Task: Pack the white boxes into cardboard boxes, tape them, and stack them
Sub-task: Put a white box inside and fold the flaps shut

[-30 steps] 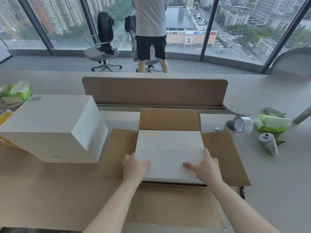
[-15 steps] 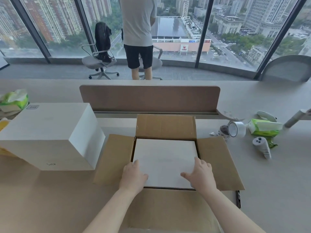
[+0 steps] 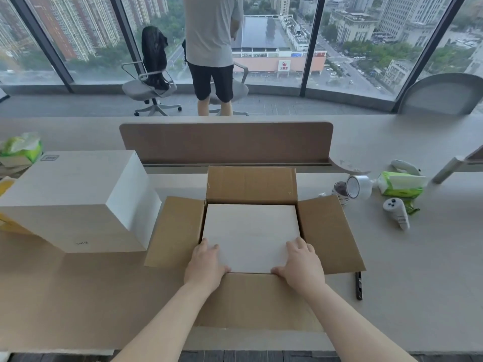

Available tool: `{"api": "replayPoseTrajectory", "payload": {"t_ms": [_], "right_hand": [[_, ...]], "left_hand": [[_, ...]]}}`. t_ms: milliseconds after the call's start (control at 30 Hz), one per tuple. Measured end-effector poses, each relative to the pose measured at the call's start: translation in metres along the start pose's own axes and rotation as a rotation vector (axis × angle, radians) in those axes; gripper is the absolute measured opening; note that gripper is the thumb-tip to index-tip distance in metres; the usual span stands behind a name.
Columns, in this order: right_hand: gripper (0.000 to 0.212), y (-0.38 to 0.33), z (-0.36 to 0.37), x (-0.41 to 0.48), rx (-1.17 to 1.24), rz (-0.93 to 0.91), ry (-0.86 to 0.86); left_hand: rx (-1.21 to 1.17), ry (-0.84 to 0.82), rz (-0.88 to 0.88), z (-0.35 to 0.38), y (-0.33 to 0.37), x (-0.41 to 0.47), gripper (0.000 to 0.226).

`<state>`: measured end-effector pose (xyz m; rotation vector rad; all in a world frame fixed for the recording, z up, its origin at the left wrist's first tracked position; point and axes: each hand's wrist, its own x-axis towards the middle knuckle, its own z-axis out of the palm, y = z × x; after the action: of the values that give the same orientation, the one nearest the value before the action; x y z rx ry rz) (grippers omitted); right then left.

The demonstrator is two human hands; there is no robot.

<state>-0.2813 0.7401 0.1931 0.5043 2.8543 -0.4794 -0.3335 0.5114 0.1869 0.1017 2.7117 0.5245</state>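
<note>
Left grip (image 3: 206, 262): fingers spread flat on white box (image 3: 251, 231), near-left corner.
Right grip (image 3: 300, 261): spread flat, near-right corner.
Carton (image 3: 324, 231): around white box, flaps open beside grips.

Brown cardboard box (image 3: 252, 184); white box (image 3: 251, 231); green-white tissue pk (image 3: 400, 182); grey desk (image 3: 418, 257).

Person (image 3: 210, 48) standing at window (image 3: 352, 35) beside office chair (image 3: 151, 84); green tissue pack (image 3: 400, 182), white controller (image 3: 396, 212) on desk (image 3: 431, 270) right.

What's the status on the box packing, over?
Left hand, right hand flat on white box, no grip. Box down inside cardboard box, flaps open. Tape roll off right, clear.
</note>
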Motion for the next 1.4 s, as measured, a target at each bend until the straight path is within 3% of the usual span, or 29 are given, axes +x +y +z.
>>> {"api": "replayPoseTrajectory", "payload": {"t_ms": [733, 1400], "right_hand": [[0.084, 0.000, 0.010, 0.007, -0.037, 0.040, -0.016], [0.085, 0.000, 0.010, 0.008, -0.057, 0.040, -0.040]], "left_hand": [[0.113, -0.060, 0.021, 0.007, -0.004, 0.000, 0.064], [0.144, -0.071, 0.040, 0.015, -0.009, 0.008, 0.064]]}}
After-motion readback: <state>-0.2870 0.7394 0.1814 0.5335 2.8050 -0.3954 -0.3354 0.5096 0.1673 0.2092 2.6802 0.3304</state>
